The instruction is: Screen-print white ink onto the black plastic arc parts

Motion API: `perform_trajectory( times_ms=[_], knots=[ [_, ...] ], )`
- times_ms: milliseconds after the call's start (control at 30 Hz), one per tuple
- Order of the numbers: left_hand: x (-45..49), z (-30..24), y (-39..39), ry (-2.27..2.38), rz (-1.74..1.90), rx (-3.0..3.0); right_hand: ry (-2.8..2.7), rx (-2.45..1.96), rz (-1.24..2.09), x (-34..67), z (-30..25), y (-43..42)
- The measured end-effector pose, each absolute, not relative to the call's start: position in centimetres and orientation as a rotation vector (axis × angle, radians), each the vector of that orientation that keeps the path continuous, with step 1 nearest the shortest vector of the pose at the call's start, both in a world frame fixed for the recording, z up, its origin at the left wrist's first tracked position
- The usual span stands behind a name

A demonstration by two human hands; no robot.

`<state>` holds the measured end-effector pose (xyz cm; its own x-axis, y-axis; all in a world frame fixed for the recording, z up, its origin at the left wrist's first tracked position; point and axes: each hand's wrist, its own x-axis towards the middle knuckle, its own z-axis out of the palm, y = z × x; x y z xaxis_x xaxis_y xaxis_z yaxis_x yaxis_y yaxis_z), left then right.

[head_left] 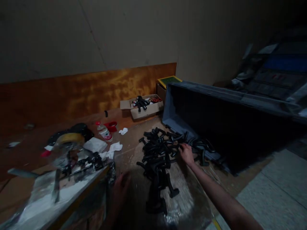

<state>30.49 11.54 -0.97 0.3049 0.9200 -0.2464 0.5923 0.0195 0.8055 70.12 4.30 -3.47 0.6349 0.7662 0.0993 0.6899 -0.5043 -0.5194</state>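
Many black parts point(155, 147) lie heaped on the table point(129, 155), some at the lip of the bin point(168, 103), whose open side faces them; the right hand point(187, 154) reaches in at their right side, fingers bent down among them, though whether it grips one I cannot tell; the left hand point(121, 187), blurred and dim, is left of them, and I cannot tell whether it is open or closed; beyond is a carton point(148, 111); left of that, a bottle point(104, 132) near white paper point(116, 147).
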Motion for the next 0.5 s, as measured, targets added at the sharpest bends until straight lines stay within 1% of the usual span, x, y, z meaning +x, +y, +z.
perform_trajectory(
  times_ms=[100, 200, 300, 400, 500],
  knots=[
    [37.5, -0.8, 17.2, 1.394, 0.495, 1.902, -1.376, -2.406, 0.116, 71.6, -2.7, 10.0],
    [45.0, -0.3, 23.8, 1.328, 0.494, 2.029, -1.47, -2.557, 0.231, 72.9, -2.0, 14.6],
    [51.0, -0.4, 29.8, 1.291, 0.299, 2.218, -1.481, -2.69, 0.35, 73.4, -2.2, 17.2],
    [55.6, -1.8, 34.1, 1.261, 0.043, 2.338, -1.474, -2.766, 0.227, 73.2, -3.3, 18.1],
    [59.1, -3.5, 36.0, 1.183, -0.065, 2.344, -1.446, -2.802, 0.139, 72.8, -3.9, 18.1]
  ],
)
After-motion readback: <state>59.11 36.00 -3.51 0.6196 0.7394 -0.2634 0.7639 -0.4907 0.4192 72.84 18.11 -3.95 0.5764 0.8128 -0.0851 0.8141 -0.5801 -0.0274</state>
